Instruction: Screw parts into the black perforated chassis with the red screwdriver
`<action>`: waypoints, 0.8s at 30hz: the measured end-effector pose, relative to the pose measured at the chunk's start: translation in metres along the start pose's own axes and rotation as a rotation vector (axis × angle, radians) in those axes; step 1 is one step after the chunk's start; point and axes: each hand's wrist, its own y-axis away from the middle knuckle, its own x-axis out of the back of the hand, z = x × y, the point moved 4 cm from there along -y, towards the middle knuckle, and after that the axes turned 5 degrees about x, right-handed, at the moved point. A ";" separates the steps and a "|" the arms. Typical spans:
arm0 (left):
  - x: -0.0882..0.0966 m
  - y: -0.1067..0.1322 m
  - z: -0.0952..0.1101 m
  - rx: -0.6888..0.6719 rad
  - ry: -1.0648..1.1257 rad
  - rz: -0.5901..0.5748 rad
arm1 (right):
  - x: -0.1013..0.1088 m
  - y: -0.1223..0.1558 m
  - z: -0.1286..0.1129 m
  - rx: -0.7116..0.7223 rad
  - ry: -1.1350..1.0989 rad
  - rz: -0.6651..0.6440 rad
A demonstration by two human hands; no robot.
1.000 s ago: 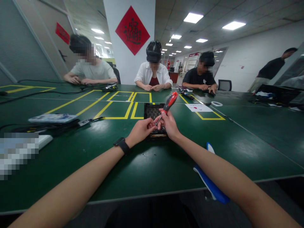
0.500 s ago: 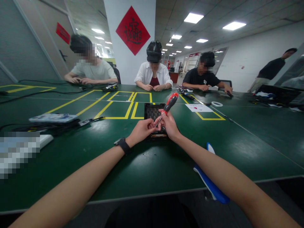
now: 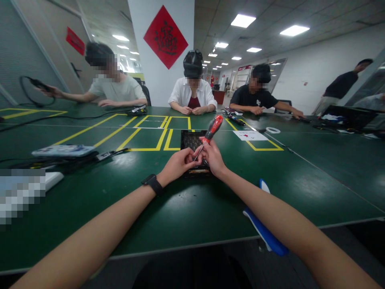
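Observation:
My right hand (image 3: 214,158) is closed round a red-and-black screwdriver (image 3: 213,129), its handle tilted up and to the right and its metal shaft running down to my left fingers. My left hand (image 3: 177,163), with a black watch on the wrist, pinches at the shaft's tip; what it holds there is too small to make out. Both hands hover over the near end of a black tray (image 3: 192,140) of small parts lying on the green table (image 3: 186,208).
A blue and white object (image 3: 264,228) lies under my right forearm at the table's edge. At the left are a flat packet (image 3: 61,150), cables and a white box (image 3: 51,179). Three people sit across the table; another stands far right. Paper (image 3: 251,135) and a tape roll (image 3: 273,130) lie beyond.
My hands have barely moved on the screwdriver. The person at the far left has stretched an arm out to the left holding a cable. The person in black has reached an arm to the right.

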 end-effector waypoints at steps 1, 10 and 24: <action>-0.001 0.000 -0.001 0.013 0.034 -0.007 | 0.000 0.000 0.000 -0.001 -0.003 -0.006; -0.002 0.000 -0.008 0.031 0.086 -0.033 | -0.003 0.000 -0.002 -0.009 -0.008 -0.019; 0.000 -0.001 -0.006 0.002 -0.032 0.035 | -0.003 0.000 -0.001 0.033 0.018 0.008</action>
